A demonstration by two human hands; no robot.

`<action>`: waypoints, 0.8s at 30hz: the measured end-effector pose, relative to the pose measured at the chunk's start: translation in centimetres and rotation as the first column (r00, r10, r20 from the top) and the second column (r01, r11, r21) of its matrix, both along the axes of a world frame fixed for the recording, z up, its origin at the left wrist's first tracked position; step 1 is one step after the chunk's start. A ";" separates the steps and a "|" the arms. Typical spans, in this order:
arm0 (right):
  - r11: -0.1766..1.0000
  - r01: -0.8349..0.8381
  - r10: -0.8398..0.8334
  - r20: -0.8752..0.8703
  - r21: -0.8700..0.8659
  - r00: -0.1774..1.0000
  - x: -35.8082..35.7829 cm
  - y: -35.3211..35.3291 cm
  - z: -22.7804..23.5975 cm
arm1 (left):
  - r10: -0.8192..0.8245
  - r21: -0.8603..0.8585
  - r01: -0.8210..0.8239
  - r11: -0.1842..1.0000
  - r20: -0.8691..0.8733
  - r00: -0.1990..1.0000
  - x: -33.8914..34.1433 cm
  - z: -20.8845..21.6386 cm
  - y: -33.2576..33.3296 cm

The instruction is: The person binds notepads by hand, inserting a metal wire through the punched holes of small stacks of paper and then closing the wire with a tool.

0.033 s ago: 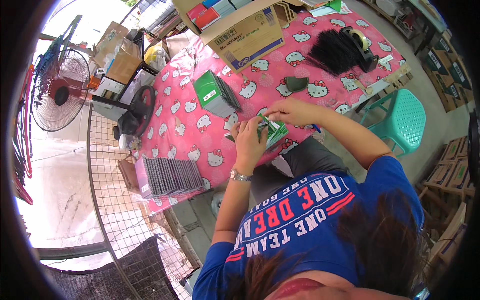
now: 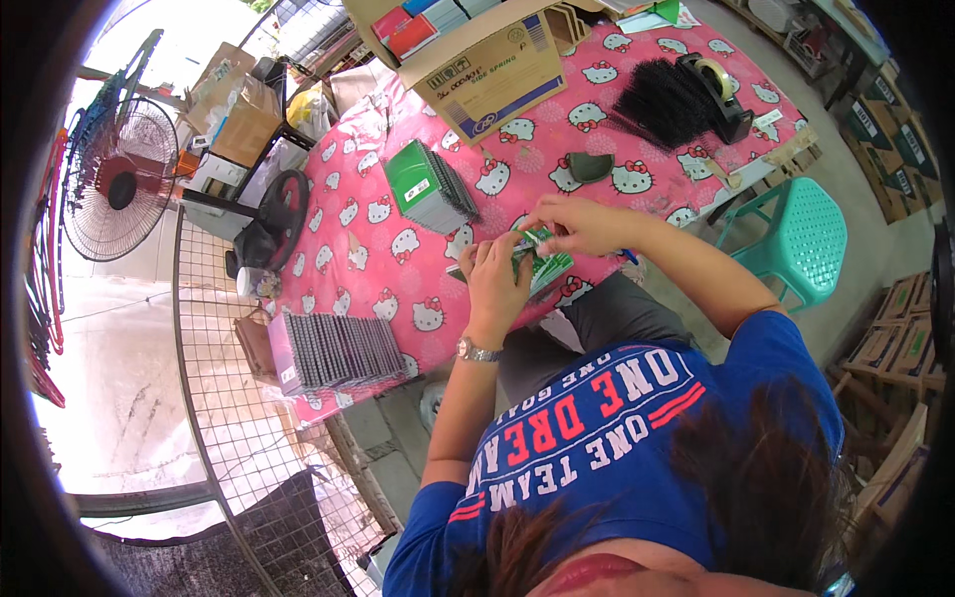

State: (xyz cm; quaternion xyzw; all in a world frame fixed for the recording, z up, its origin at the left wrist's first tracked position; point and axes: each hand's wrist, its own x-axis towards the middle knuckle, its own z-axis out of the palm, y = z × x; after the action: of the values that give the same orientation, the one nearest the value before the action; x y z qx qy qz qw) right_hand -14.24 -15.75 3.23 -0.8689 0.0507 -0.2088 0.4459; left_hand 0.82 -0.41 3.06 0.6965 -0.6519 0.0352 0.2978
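In front of me at the table's near edge lies a green-covered notebook, partly hidden by my hands. My left hand is closed round its left side, fingers curled over the cover. My right hand pinches at the notebook's upper edge; what lies between its fingertips is too small to make out. Just beyond stands a stack of green spiral-bound notebooks. Left of my hands, a stack of light purple spiral-bound notebooks sits by the table's corner.
A pink patterned cloth covers the table. At the back are an open cardboard box, a pile of black plastic coils and a tape dispenser. A dark green piece lies nearer. A turquoise stool stands right, a fan left.
My right fingers have shifted slightly at the notebook's upper edge, with the hand bent a little differently. My left hand keeps its place.
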 end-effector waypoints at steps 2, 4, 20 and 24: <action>0.993 -0.012 0.020 -0.072 0.115 0.997 0.1 0.0 0.3 | 0.002 0.003 -0.002 1.000 0.021 1.000 0.0 0.1 0.3; 0.974 -0.009 0.042 -0.141 0.228 0.989 0.5 -0.8 0.0 | 0.003 0.071 -0.007 0.997 0.069 0.998 0.1 0.1 0.6; 0.529 -0.220 0.359 0.019 0.820 0.933 1.7 -5.6 -0.3 | 0.135 -0.038 -0.136 0.990 -0.036 0.990 1.7 -1.0 1.1; 0.861 -0.205 0.382 -0.327 0.466 0.864 1.7 -7.2 -1.4 | -0.013 -0.049 0.010 0.999 -0.064 0.998 2.1 -0.4 -0.2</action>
State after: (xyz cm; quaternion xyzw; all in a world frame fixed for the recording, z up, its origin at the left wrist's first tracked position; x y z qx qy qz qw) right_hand -12.57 -22.90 1.85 -0.7750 0.0497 0.0648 0.6267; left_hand 2.93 -0.60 2.65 0.6861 -0.6449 0.0266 0.3357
